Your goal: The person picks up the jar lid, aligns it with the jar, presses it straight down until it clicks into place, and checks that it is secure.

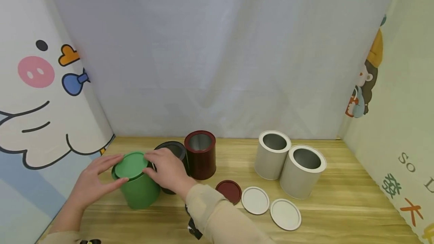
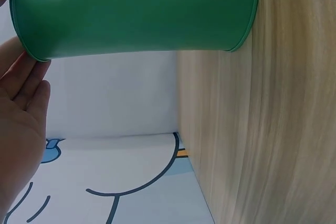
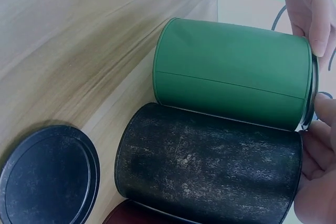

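Note:
A green lid [image 1: 131,165] lies over the mouth of a green can [image 1: 140,193], slightly off the rim, with a dark gap showing at the near edge. My left hand [image 1: 96,178] holds the lid's left side, thumb in front and fingers behind. From the right, my right hand [image 1: 167,168] grips the lid's opposite edge with thumb and fingers. Beside the green can, and partly behind my right hand, stands a scuffed black can [image 3: 210,161] with an open top. The green can stands upright on the table.
An open dark red can [image 1: 201,161] stands behind the black one. Two open white cans, left [image 1: 270,161] and right [image 1: 298,178], stand further right. On the wooden table [image 1: 335,206] lie a dark red lid [image 1: 228,192], two white lids [image 1: 255,200] and a black lid [image 3: 50,177].

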A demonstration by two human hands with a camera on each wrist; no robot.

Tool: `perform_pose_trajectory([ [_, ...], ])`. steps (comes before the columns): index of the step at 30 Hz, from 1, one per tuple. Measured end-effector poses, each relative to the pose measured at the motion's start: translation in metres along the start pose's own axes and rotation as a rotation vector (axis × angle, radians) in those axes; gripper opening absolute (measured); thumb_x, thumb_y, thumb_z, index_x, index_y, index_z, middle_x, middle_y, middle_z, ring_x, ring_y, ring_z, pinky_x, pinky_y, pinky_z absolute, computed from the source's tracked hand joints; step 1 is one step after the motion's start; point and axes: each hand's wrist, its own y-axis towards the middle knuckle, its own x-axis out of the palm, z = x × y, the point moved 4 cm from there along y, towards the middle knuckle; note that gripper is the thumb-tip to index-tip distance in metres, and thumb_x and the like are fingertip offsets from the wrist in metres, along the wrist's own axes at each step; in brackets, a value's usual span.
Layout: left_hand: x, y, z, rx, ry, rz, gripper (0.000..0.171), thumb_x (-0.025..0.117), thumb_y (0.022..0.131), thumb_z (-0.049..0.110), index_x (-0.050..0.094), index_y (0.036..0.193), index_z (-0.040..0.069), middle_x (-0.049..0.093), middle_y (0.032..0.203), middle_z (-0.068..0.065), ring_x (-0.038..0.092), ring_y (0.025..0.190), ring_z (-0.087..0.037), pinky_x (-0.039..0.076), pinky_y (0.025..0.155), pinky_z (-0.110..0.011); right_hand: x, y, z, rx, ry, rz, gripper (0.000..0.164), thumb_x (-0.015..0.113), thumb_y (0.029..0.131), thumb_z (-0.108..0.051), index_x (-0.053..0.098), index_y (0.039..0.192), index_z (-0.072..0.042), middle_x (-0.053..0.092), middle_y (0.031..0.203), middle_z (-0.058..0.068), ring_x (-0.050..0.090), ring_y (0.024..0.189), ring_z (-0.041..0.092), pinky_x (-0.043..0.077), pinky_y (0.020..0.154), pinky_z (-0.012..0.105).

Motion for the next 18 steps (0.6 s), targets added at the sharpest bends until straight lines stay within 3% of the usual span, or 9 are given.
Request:
perform_pose_trajectory([
  [8,-0.0028,0.0057,-0.0003,-0.032,-0.003,-0.079,0.067,0.089,0.072,0.023,0.064,0.130,0.001,0.057,0.130,-0.022,0.045,0.121,-0.046,0.037,0.089,-0.070,0.0032,0.0031,0.0008,0.024,-0.045,-0.012,0.039,0.062,0.098,-0.041,0.065,0.132,-0.024,0.060,0.134,-0.011,0.051,0.126,0.009,0.042,0.099,0.017],
  [14,-0.0055,0.0085,-0.0025,-0.113,-0.011,-0.184,0.068,0.086,0.078,0.027,0.059,0.136,0.003,0.053,0.137,-0.024,0.039,0.127,-0.052,0.035,0.088,-0.074,0.0043,0.0048,-0.0009,0.032,-0.073,-0.030,0.038,0.062,0.097,-0.042,0.066,0.131,-0.026,0.061,0.133,-0.012,0.052,0.124,0.008,0.043,0.097,0.017],
  [18,-0.0056,0.0090,-0.0044,-0.145,-0.017,-0.217,0.069,0.085,0.079,0.028,0.058,0.138,0.003,0.051,0.139,-0.025,0.036,0.130,-0.054,0.034,0.089,-0.075,0.0043,0.0043,-0.0014,0.026,-0.085,-0.036,0.038,0.061,0.098,-0.043,0.066,0.131,-0.025,0.061,0.133,-0.011,0.051,0.125,0.008,0.043,0.098,0.017],
])
